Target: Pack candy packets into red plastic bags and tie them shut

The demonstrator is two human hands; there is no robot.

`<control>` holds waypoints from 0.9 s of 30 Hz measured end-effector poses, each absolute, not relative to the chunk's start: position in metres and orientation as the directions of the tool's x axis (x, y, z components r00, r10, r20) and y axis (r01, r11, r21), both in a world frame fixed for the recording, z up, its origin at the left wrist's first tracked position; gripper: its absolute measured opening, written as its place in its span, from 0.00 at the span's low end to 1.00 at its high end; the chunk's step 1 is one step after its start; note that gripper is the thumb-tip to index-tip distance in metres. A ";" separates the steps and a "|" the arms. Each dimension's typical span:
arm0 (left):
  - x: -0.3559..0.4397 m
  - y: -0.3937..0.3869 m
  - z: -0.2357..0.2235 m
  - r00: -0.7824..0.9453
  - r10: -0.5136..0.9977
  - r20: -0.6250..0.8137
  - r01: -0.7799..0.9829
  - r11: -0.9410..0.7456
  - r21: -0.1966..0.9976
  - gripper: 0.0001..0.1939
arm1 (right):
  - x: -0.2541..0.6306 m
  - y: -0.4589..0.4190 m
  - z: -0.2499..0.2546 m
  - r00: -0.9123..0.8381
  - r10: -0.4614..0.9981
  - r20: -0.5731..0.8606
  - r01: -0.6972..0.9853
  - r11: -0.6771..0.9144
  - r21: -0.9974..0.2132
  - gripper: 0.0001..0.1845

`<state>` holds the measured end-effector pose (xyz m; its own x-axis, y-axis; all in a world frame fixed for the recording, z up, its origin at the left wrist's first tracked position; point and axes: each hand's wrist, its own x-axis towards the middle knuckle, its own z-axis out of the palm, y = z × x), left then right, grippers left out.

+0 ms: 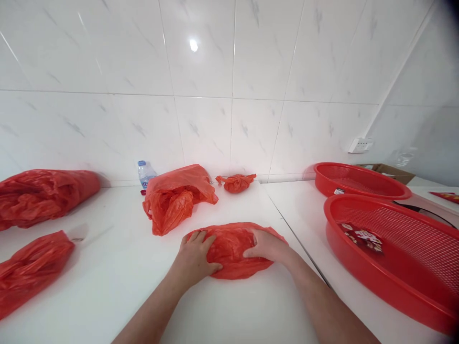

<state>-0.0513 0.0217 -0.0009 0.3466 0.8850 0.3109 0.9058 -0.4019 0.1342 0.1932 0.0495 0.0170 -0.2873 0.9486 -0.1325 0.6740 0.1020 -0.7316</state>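
Resting bare left hand (pixel 196 254) and right hand (pixel 271 245) on either end of crosswise crumpled red plastic bag (pixel 231 248), left fingers apart, right grip unclear.

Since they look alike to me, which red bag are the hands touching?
The front-centre bag: left hand and right hand both touch it, while the other red bags lie apart.

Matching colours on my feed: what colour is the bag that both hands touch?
The bag is red, best seen in the head view.
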 end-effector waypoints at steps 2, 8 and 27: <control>-0.056 0.022 -0.001 0.339 0.895 0.292 0.908 -0.392 0.146 0.34 | 0.200 0.053 0.017 -0.298 0.947 -0.122 0.597 0.085 -0.798 0.18; -0.050 0.019 0.003 0.357 0.880 0.313 0.899 -0.415 0.140 0.33 | 0.207 0.057 0.019 -0.326 0.939 -0.114 0.565 0.097 -0.820 0.24; -0.058 0.022 0.000 0.319 0.911 0.259 0.918 -0.365 0.154 0.32 | 0.192 0.054 0.004 -0.365 0.915 -0.171 0.784 0.203 -0.587 0.37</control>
